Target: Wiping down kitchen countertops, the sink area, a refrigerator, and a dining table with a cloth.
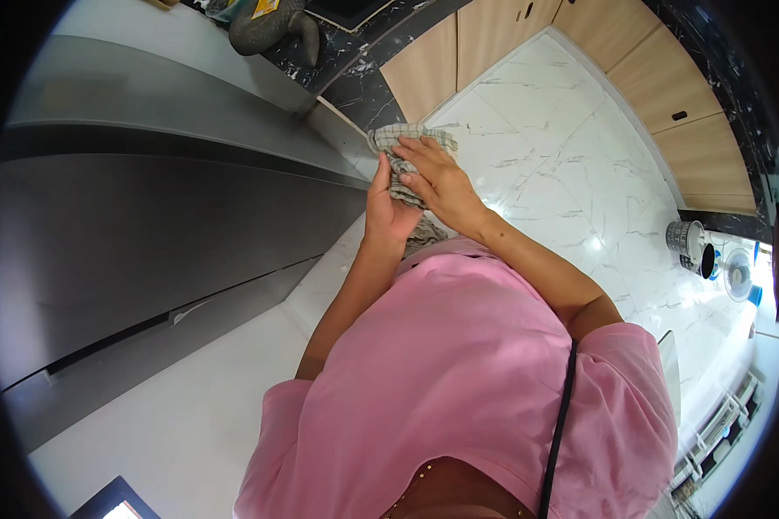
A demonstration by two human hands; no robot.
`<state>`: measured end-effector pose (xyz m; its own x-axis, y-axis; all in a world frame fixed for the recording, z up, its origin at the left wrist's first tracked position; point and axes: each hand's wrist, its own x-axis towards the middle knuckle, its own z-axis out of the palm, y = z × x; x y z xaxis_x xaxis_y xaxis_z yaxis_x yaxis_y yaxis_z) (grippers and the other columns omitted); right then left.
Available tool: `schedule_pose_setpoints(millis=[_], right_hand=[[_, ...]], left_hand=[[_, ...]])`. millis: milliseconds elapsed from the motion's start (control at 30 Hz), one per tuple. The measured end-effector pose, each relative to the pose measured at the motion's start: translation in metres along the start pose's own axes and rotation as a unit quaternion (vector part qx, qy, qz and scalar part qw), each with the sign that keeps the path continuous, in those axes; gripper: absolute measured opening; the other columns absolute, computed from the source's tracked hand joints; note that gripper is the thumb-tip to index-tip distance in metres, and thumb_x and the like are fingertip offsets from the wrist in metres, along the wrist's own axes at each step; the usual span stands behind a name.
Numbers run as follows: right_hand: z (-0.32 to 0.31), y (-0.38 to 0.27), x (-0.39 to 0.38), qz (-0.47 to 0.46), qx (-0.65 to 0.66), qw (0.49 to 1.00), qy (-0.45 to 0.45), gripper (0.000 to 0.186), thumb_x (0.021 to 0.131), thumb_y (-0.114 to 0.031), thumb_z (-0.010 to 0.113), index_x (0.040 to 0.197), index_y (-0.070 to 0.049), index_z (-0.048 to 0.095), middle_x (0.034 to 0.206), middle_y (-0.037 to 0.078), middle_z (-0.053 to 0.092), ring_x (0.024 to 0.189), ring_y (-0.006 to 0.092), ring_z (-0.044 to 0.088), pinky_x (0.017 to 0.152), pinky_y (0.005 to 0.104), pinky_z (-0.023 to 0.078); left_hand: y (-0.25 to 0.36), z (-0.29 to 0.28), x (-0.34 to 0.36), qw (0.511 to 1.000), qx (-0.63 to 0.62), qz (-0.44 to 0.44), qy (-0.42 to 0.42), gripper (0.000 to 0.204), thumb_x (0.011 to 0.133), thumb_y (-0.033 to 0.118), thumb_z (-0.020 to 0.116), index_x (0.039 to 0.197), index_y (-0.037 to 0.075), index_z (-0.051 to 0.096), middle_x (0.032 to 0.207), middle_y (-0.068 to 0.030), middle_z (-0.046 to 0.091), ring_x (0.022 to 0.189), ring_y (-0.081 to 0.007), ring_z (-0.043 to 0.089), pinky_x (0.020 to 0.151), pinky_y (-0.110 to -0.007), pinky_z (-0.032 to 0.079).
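Note:
A light checkered cloth [394, 134], bunched and partly folded, is pressed between my two hands in front of my body. My left hand [389, 214] supports it from below and the left, with the thumb pointing up along its edge. Over the top lies my right hand [441, 180], its fingers extended across the cloth and its thumb bent toward the left palm. Some of the cloth is hidden under the right hand. Patterned fabric [424, 233] also shows just below the hands, against my pink shirt; whether it belongs to the same cloth I cannot tell.
A large dark grey refrigerator [173, 233] stands close on my left. Ahead is a black marbled counter [359, 95] with a grey stone mortar [268, 33] on it. Wooden cabinets [684, 104] line the far and right sides. A patterned bin [684, 235] and a fan [738, 272] are at far right.

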<state>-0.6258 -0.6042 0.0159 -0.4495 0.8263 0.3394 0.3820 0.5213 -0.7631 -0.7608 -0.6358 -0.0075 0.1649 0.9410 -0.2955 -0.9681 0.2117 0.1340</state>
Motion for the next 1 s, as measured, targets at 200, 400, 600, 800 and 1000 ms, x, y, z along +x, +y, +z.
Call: schedule_pose_setpoints(millis=[200,400,600,800,1000], right_hand=[[-0.032,0.042,0.023,0.219,0.470,0.855,0.016,0.049,0.096,-0.027,0.060,0.141,-0.011,0.050,0.132,0.021,0.057,0.128,0.0342,0.050,0.108,0.0407,0.037],[-0.028,0.030,0.032,0.037,0.070,0.997,0.018,0.051,0.096,-0.024,0.060,0.143,-0.008,0.047,0.124,0.014,0.064,0.118,0.0251,0.058,0.104,0.0381,0.042],[0.004,0.067,0.073,0.412,0.495,0.765,0.021,0.047,0.097,-0.027,0.061,0.134,0.000,0.052,0.117,0.009,0.066,0.101,0.0188,0.064,0.089,0.0338,0.052],[0.038,-0.021,0.197,0.265,0.599,0.755,-0.028,0.044,0.097,-0.027,0.061,0.130,0.002,0.054,0.116,0.008,0.066,0.101,0.0164,0.064,0.091,0.0313,0.050],[0.128,-0.184,0.304,-0.221,0.516,0.822,-0.098,0.071,0.093,-0.047,0.063,0.148,-0.008,0.039,0.141,0.011,0.053,0.131,0.0245,0.047,0.109,0.0361,0.035]], left_hand=[[0.000,0.007,0.034,0.990,0.115,0.002,0.086,0.053,0.103,0.046,0.040,0.141,0.009,0.046,0.134,-0.0102,0.057,0.123,-0.0270,0.054,0.105,-0.044,0.042],[0.008,0.020,0.057,0.995,0.057,-0.071,-0.032,0.060,0.103,0.052,0.037,0.145,0.010,0.040,0.144,-0.0111,0.049,0.131,-0.0280,0.049,0.108,-0.046,0.039],[0.054,0.017,0.034,0.993,0.113,-0.031,-0.015,0.065,0.101,0.055,0.038,0.149,0.011,0.035,0.150,-0.0124,0.044,0.134,-0.0312,0.045,0.108,-0.046,0.037],[0.129,-0.039,-0.049,0.926,0.229,0.177,0.244,0.058,0.103,0.046,0.040,0.150,0.012,0.034,0.149,-0.0130,0.044,0.130,-0.0298,0.049,0.104,-0.045,0.041],[0.168,-0.030,-0.088,0.871,0.137,0.283,0.377,0.048,0.103,0.031,0.046,0.146,0.013,0.037,0.141,-0.0156,0.048,0.124,-0.0325,0.052,0.103,-0.045,0.042]])
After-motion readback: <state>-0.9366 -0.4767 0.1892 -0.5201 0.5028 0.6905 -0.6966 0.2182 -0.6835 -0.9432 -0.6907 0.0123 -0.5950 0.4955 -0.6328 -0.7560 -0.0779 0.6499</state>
